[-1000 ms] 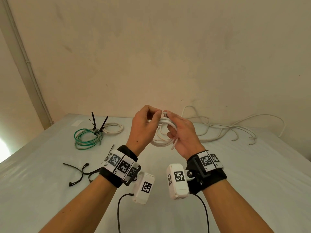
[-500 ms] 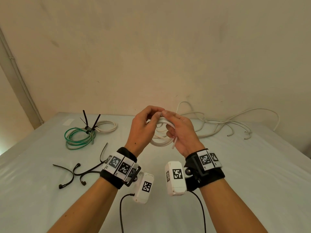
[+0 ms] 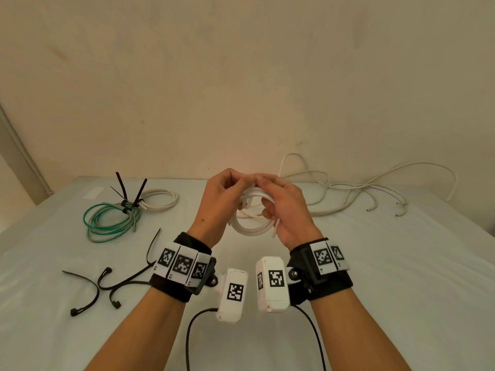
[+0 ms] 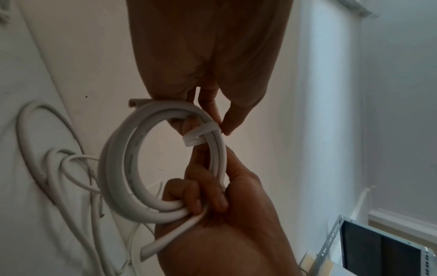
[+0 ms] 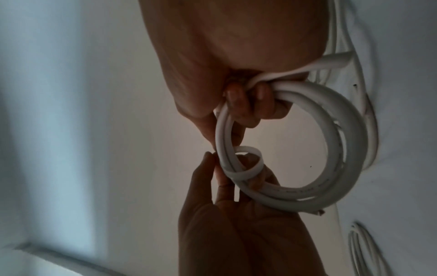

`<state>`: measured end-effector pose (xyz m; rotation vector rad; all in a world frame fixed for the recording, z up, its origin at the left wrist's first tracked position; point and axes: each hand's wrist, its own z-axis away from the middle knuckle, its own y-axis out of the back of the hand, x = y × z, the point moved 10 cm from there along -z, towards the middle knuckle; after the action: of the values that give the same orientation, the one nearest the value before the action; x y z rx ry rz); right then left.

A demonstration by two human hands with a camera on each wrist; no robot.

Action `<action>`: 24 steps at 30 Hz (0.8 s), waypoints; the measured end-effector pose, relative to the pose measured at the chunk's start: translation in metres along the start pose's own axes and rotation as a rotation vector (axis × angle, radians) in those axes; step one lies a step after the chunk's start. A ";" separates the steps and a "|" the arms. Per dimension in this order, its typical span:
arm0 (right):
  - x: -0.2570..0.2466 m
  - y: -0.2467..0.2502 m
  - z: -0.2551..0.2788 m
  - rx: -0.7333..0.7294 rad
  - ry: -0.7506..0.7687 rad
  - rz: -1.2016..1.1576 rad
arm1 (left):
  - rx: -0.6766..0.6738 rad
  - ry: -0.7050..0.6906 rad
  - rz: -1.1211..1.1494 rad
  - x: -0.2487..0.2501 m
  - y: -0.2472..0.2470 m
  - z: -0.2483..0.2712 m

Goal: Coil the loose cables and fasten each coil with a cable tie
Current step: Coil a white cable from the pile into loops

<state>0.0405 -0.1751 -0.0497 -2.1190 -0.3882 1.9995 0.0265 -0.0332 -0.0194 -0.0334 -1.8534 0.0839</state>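
A small coil of thick white cable (image 3: 251,227) hangs in the air above the white table (image 3: 401,290), between both hands. My right hand (image 3: 286,210) grips one side of the coil (image 5: 343,149) with curled fingers, and a loose cable end sticks out below its palm. A white cable tie (image 4: 201,133) loops around the strands on the other side. My left hand (image 3: 219,202) pinches that tie (image 5: 248,168) between thumb and fingertips. The fingertips of both hands meet at the top of the coil.
Loose white cables (image 3: 348,194) sprawl along the wall at the back right. At the back left lie a green coil (image 3: 112,223) and a white coil (image 3: 163,199), bound with black ties. Several loose black cable ties (image 3: 107,285) lie at the front left.
Both hands stay on the coil at the same spot above the table. Only the fingertips at the tie have shifted slightly.
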 end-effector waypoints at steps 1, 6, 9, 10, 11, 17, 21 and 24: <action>-0.003 0.000 -0.002 -0.009 0.010 0.012 | -0.003 0.012 0.024 -0.001 -0.001 -0.002; -0.008 0.001 -0.013 -0.028 0.002 0.016 | -0.052 0.098 0.115 -0.010 -0.006 -0.010; -0.008 0.002 -0.016 -0.023 0.006 0.012 | -0.069 0.139 0.142 -0.013 -0.008 -0.013; -0.008 0.002 -0.018 -0.022 0.009 0.015 | -0.068 0.147 0.153 -0.014 -0.008 -0.015; -0.008 0.003 -0.018 -0.018 0.011 0.015 | -0.068 0.159 0.166 -0.014 -0.008 -0.014; -0.009 0.002 -0.020 -0.021 0.049 0.063 | -0.080 0.316 0.285 -0.030 -0.012 -0.014; -0.010 0.007 -0.019 0.045 0.078 0.086 | -0.111 0.443 0.323 -0.043 -0.017 -0.009; -0.011 0.012 -0.018 0.090 0.093 0.096 | -0.107 0.476 0.309 -0.048 -0.019 -0.006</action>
<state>0.0583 -0.1890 -0.0421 -2.2029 -0.1803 1.9205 0.0466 -0.0547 -0.0626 -0.3834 -1.3636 0.1757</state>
